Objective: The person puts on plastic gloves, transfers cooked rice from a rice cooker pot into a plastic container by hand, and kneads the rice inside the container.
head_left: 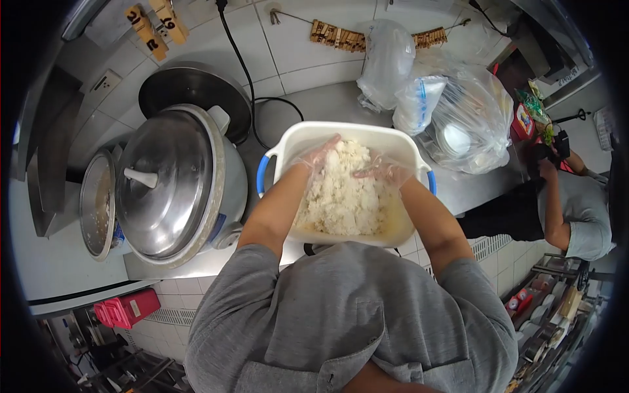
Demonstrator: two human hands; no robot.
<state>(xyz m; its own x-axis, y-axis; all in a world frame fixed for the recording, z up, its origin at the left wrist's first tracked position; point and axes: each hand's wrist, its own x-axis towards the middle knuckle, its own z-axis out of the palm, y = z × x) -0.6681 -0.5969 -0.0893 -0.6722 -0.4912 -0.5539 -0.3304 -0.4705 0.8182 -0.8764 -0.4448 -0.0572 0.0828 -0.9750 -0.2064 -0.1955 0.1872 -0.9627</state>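
Two plastic-gloved hands (321,154) (381,172), grip unclosed, touch clumpy rice (347,200) in a rounded tub (354,130).

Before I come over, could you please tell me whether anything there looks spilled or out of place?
I see no clear spill or damage: the heaped rice lies inside the white tub. The one slightly untidy thing is the black cord, which loops loosely over the metal counter near the tub's back left corner.

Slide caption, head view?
Plastic-gloved left hand and right hand in white rice inside a tub, beside a lidded cooker.
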